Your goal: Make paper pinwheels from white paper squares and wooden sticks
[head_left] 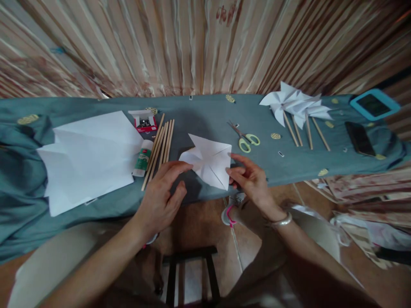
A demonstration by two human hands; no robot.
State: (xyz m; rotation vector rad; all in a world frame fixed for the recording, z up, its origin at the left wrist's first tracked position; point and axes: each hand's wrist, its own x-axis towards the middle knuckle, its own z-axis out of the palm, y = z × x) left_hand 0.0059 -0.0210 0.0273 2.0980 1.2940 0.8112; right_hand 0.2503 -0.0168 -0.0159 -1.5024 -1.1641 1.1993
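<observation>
Long desk (205,109) draped in grey-green cloth, running left to right in front of a pleated curtain. On its left, a loose spread of white paper sheets (90,158). On the far right, a cluster of finished paper pinwheels (297,105) on sticks, a blue-cased tablet (374,104) and a dark phone (359,137) beyond them. Near the middle, a row of wooden sticks (162,147) lying with long axes pointing away from the body, a glue stick (143,158) just to their left, a small open box of pins (145,121) behind that. Green-handled scissors (245,139) to the right of centre.

At the near edge of the desk, directly between both hands, a folded white paper square (208,164), turned like a diamond, creases meeting at its middle, near corner pointing toward the body.

Left hand (162,194) resting palm down just left of the paper, fingers (180,167) spread and uncurled, index tip touching the left corner, gripping nothing. Right hand (252,177) at the right corner, thumb and forefinger pinched on that edge, a bangle at the wrist. Both hands about equally close; paper lying inward from each, left corner under one fingertip, right corner in the other's pinch.
</observation>
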